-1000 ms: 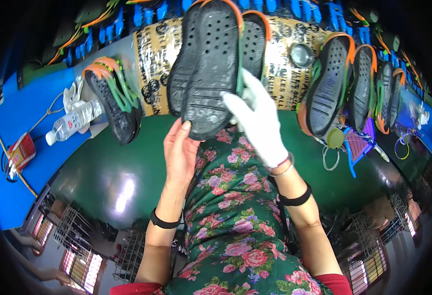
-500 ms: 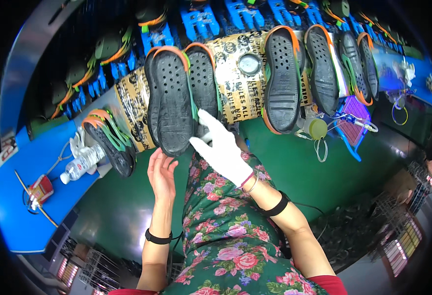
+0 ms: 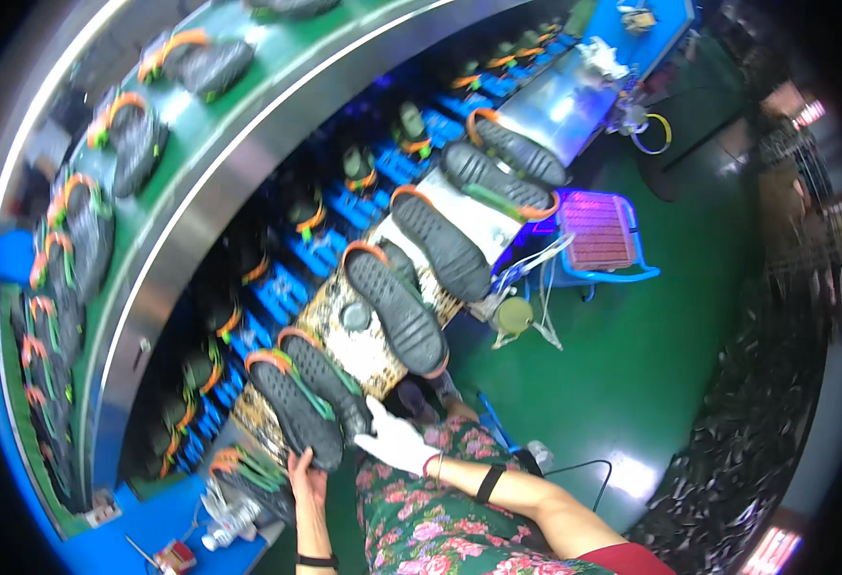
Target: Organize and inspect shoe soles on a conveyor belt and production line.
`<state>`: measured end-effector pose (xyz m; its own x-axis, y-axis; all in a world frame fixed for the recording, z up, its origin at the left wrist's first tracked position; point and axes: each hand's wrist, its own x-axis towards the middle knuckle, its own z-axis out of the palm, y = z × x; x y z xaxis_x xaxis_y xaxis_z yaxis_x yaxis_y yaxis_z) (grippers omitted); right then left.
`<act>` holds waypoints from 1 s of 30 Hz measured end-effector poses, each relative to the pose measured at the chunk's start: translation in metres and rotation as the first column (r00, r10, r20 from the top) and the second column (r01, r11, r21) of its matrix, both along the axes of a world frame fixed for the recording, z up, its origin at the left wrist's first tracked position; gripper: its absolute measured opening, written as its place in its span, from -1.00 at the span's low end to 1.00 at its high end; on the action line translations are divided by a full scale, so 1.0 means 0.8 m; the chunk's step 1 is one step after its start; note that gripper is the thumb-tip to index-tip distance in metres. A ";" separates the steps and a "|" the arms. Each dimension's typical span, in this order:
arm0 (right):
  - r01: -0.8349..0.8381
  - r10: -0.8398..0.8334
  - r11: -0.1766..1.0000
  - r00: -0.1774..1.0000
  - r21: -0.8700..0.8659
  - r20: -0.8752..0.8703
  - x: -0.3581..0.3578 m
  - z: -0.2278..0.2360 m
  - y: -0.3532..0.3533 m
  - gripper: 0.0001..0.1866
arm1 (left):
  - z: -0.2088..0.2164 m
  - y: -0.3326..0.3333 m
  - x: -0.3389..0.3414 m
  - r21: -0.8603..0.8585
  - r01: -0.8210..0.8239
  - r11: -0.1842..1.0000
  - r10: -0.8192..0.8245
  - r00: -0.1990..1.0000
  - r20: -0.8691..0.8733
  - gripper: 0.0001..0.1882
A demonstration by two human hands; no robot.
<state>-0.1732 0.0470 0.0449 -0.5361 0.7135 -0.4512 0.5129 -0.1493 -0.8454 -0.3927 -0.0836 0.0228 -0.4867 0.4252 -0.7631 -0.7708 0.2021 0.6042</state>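
A black shoe (image 3: 298, 414) with an orange-edged sole lies sole-up at the near end of the patterned work surface (image 3: 364, 347), and you hold it from both sides. A second black shoe (image 3: 330, 381), trimmed in orange and green, lies pressed against it on the right. Your bare left hand (image 3: 306, 476) comes up from below, fingers curled over the heel end of the near shoe, gripping its lower edge. Your right hand (image 3: 394, 443), in a white glove, rests just beside the second shoe with fingers spread and the thumb pointing toward the sole; whether it actually clamps the shoe you cannot tell from this angle. Both wrists wear dark bands, and your lap is covered by a floral garment (image 3: 431, 517).

Further along the same surface, more black soles with orange rims (image 3: 397, 309) lie in a slanted row, sole-up, running toward the upper right. A small round green container (image 3: 514, 314) sits near the surface's right edge, close to a tangle of white cord. Beyond it stands a pink grid tray on a blue frame (image 3: 601, 230). To the left, a curved green conveyor (image 3: 201, 125) carries further shoes with orange and green straps. Blue racks (image 3: 292, 278) sit between the conveyor and your work surface. The green floor (image 3: 651, 364) spreads to the right.
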 end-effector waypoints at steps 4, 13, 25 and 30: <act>0.079 -0.079 0.997 0.997 0.023 -0.006 -0.019 -0.009 -0.019 0.06 | -0.013 -0.004 -0.002 0.024 0.017 1.000 -0.017 1.000 -0.010 -0.33; 0.095 -0.098 0.992 0.995 -0.079 -0.026 -0.033 -0.006 -0.015 0.09 | -0.035 0.001 -0.012 0.028 -0.038 0.999 0.033 0.982 0.184 -0.39; 0.168 -0.361 0.843 0.881 -0.512 -0.306 -0.022 0.009 0.003 0.02 | -0.026 -0.001 0.000 0.140 -0.160 0.977 0.139 0.979 0.146 -0.35; 0.123 -0.431 0.784 0.813 -0.608 -0.391 -0.009 0.042 0.024 -0.03 | 0.012 0.005 0.011 0.162 -0.194 0.968 0.176 0.977 0.117 -0.66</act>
